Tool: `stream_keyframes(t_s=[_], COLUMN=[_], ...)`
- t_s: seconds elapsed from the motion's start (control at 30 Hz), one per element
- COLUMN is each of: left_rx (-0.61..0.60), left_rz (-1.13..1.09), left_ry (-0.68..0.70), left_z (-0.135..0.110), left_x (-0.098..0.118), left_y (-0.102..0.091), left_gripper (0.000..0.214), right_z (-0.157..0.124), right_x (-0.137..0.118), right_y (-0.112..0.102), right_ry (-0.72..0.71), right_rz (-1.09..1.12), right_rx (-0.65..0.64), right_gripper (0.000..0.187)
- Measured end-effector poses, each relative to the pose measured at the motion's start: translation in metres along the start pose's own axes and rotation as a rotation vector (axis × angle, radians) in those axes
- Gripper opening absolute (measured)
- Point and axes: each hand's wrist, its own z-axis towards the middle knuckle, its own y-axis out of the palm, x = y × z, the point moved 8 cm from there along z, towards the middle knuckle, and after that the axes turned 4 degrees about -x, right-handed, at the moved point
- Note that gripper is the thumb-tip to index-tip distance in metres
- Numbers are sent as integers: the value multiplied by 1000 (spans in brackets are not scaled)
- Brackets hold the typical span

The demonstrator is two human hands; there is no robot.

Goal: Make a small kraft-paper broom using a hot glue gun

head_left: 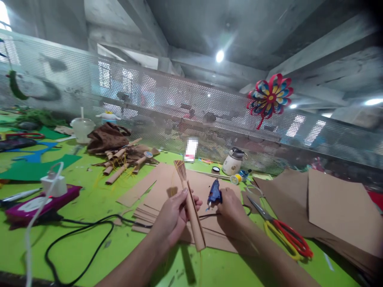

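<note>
My left hand (175, 217) is closed around a rolled brown paper tube (194, 219), its thumb along the side. Out of the tube's far end fans a bundle of thin brown strips (180, 169), and a yellow thread hangs below its near end. Just to the right, my right hand (231, 205) is closed at the handle side of a blue hot glue gun (214, 192), whose nozzle points down and toward me. The fingers there are partly hidden. Beneath both hands lie brown paper sheets (163, 181) and cut strips (145, 215).
Red-and-yellow-handled scissors (279, 231) lie right, beside large brown sheets (344, 211). A purple power strip (70, 195) and a looping black cord (79, 220) occupy the left. Behind are rolled paper pieces (116, 171), a drink cup (83, 129), a jar (232, 162) and a perforated screen (149, 95).
</note>
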Motion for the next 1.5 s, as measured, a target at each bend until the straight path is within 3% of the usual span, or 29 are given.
stream_keyframes(t_s=[0.1, 0.23, 0.37, 0.47, 0.63, 0.8, 1.1, 1.3, 1.5], left_rx=[-15, -92, -126, -126, -48, -64, 3, -37, -57], left_rz=[12, 27, 88, 144, 256, 400, 465, 492, 527], left_ry=[-26, -88, -130, -150, -213, -204, -150, -169, -120], left_z=[-4, -7, -11, -13, -14, -13, -13, -13, -17], left_x=[-2, -12, -21, -24, -28, -25, -20, -21, -15], left_y=[3, 8, 10, 11, 7, 9, 4, 4, 10], left_gripper=[9, 9, 10, 10, 15, 22, 19, 22, 24], right_z=[-1, -14, -36, -51, -69, -74, -65, -65, -65], right_x=[15, 28, 24, 18, 8, -2, -7, -2, 2], right_y=[-19, -48, -64, -77, -73, -60, -63, -62, -63], right_ry=[29, 6, -116, -248, -326, -317, -307, -258, -240], right_rz=[127, 331, 911, 1128, 1039, 885, 846, 890, 798], right_rx=[2, -41, -221, -251, -371, -515, -431, -416, -387], right_gripper=[32, 24, 35, 41, 44, 42, 39, 39, 41])
